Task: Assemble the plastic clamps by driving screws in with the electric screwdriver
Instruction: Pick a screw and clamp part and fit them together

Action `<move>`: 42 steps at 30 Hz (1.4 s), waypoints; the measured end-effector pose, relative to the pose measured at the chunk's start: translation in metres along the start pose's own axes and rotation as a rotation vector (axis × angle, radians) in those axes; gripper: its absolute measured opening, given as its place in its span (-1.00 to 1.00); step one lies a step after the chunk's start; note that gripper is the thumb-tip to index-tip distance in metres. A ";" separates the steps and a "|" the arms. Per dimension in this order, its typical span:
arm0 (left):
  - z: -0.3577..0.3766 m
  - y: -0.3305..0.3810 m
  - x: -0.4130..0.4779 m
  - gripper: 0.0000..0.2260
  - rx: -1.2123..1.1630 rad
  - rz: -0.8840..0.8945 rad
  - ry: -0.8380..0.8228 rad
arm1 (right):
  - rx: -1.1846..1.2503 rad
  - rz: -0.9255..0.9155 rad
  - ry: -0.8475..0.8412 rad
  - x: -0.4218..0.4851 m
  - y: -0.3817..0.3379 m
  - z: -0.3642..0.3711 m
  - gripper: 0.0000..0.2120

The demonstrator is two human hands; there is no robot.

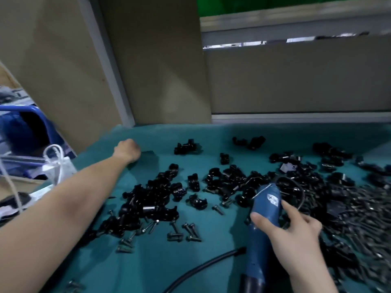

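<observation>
Several black plastic clamps point(148, 204) lie in loose heaps across the teal table cover point(190, 267). Dark screws point(188, 231) are scattered in front of them, and a dense pile of screws point(359, 210) fills the right side. My right hand point(292, 233) grips the blue electric screwdriver point(264, 218), which points away from me toward the clamps. My left hand point(128, 150) is stretched far out to the back left of the table with its fingers curled under; what it holds, if anything, is hidden.
The screwdriver's black cable point(203, 269) curves over the near table. A beige partition point(152, 60) and a grey panel point(296, 81) close off the back. Off the left edge are a blue crate point(27, 127) and a white plastic bag point(57, 163).
</observation>
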State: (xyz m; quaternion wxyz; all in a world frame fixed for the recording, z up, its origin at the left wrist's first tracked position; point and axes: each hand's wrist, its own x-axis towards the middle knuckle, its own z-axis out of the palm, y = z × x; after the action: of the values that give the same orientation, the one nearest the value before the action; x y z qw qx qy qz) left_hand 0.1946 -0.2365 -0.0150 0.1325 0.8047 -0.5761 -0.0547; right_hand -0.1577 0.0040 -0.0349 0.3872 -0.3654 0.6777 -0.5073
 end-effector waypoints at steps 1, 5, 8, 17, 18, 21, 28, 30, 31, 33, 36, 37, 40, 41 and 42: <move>-0.001 0.011 -0.002 -0.79 -0.071 0.028 0.065 | 0.028 0.012 -0.010 0.002 0.001 -0.003 -0.30; -0.009 0.086 -0.030 -0.75 -0.159 0.540 0.172 | 0.097 0.007 -0.034 0.005 0.004 -0.009 -0.37; 0.001 0.150 -0.060 -0.43 0.280 0.934 -0.066 | 0.152 0.003 -0.063 0.005 0.002 -0.008 -0.47; 0.010 0.197 -0.098 -0.66 0.555 1.011 -0.157 | 0.182 -0.109 0.093 0.003 -0.010 -0.007 -0.73; 0.005 0.193 -0.107 -0.66 0.457 0.988 -0.168 | 0.231 -0.118 0.130 0.002 -0.012 -0.006 -0.82; -0.021 0.173 -0.149 -0.70 0.099 0.924 -0.096 | 0.340 -0.186 0.130 -0.005 -0.028 0.003 -0.84; -0.075 0.091 -0.261 -0.81 -0.322 0.993 -0.179 | -0.096 -0.371 -0.263 -0.045 -0.077 0.039 -0.89; -0.081 0.061 -0.279 -0.71 -0.513 0.887 -0.186 | -0.175 -0.417 -0.327 -0.065 -0.084 0.042 -0.86; -0.081 0.046 -0.289 -0.63 -0.661 0.811 -0.211 | -0.149 -0.408 -0.378 -0.076 -0.086 0.043 -0.88; -0.073 0.020 -0.308 -0.53 -1.035 0.596 -0.280 | 0.024 -0.330 -0.500 -0.094 -0.086 0.039 -0.90; -0.051 -0.002 -0.324 -0.55 -1.640 0.163 -0.468 | 0.082 -0.261 -0.508 -0.106 -0.079 0.026 -0.93; -0.044 -0.005 -0.327 -0.55 -1.735 0.084 -0.517 | 0.068 -0.250 -0.488 -0.108 -0.075 0.020 -0.93; -0.030 -0.005 -0.334 -0.57 -1.815 0.055 -0.547 | 0.055 -0.183 -0.475 -0.115 -0.065 0.007 -0.91; -0.026 -0.005 -0.335 -0.60 -1.750 0.130 -0.491 | 0.071 -0.154 -0.471 -0.118 -0.063 0.005 -0.91; -0.023 -0.006 -0.337 -0.64 -1.597 0.240 -0.404 | 0.095 -0.133 -0.461 -0.119 -0.061 0.004 -0.90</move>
State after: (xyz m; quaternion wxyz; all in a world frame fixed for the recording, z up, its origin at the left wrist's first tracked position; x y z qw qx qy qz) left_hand 0.0948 0.0858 -0.0163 0.5625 0.3762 -0.4586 -0.5760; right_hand -0.0968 0.0946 0.0414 0.5141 -0.4967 0.5214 -0.4660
